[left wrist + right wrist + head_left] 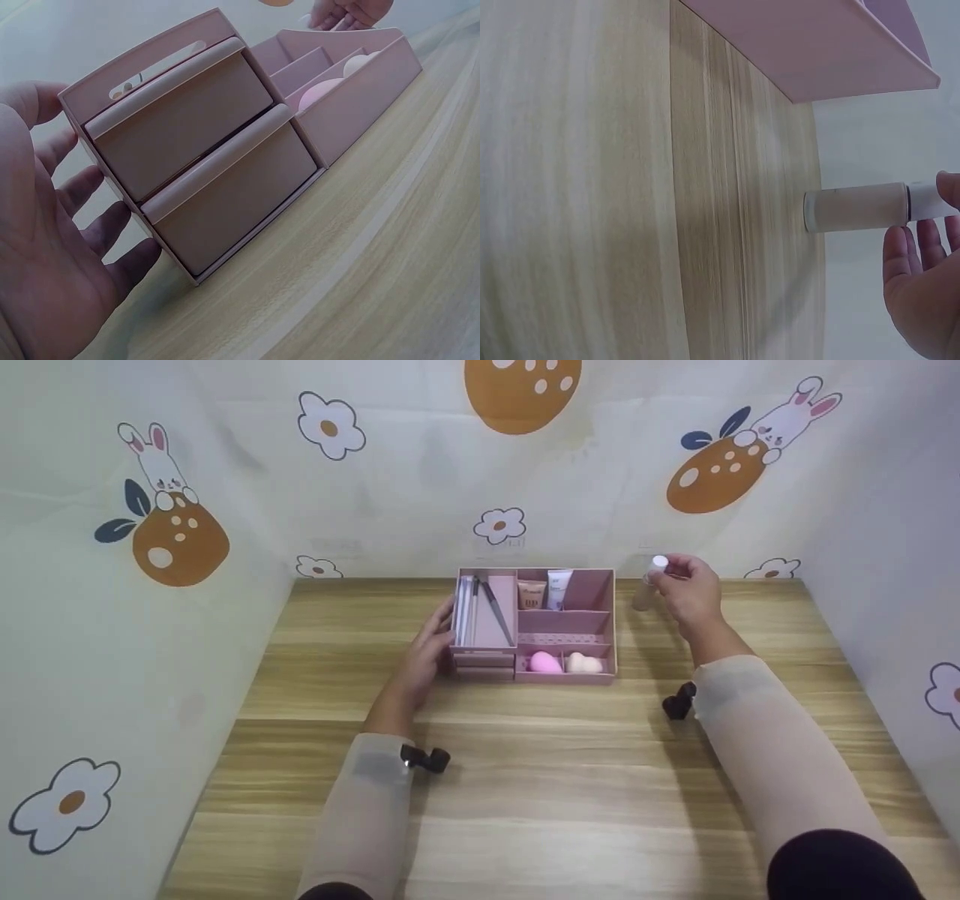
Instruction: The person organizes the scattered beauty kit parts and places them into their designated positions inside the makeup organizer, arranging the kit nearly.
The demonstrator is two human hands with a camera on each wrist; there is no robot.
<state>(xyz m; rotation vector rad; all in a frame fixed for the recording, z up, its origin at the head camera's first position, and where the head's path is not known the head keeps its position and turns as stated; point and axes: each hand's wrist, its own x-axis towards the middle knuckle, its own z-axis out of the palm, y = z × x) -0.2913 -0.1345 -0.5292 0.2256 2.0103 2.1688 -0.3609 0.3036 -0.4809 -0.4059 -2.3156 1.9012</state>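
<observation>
A pink desk organizer (564, 679) stands near the back of the table. My left hand (424, 660) touches its left side with the fingertips, fingers spread and fairly straight, beside the two drawers (232, 195). To the right of the organizer, my right hand (695, 594) pinches the white cap of a beige cosmetic bottle (859, 208) between thumb and fingers. The bottle is upright, its base right at the tabletop. Slim pencils or brushes (495, 611) lie in the organizer's top left tray. Two small tubes (558, 589) stand in its rear compartment.
A pink makeup sponge (545, 662) and a cream one (584, 662) sit in the front compartments. Behind the wood-grain table (525, 795) rises a patterned backdrop (405, 472), which also closes off the left and right sides. Each wrist carries a small black camera (426, 758).
</observation>
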